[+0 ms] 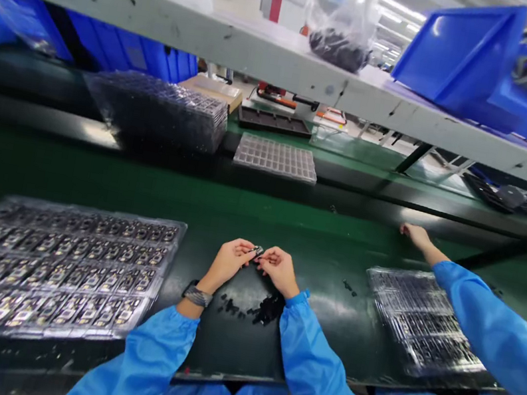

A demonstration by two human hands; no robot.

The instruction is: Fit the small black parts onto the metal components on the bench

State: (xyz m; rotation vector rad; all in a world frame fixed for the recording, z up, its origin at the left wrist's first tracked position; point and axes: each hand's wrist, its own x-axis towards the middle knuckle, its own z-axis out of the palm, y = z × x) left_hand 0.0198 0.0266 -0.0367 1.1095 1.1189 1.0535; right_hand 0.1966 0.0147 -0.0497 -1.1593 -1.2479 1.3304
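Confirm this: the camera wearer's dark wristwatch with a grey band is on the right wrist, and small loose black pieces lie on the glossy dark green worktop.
Wrong side: the head view shows the dark wristwatch with a grey band on the left wrist, not the right. The rest holds: small loose black pieces lie on the glossy dark green worktop.

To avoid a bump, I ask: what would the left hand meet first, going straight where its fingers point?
Beyond the small part it holds, the left hand would probably meet the right hand first; exact depth is unclear.
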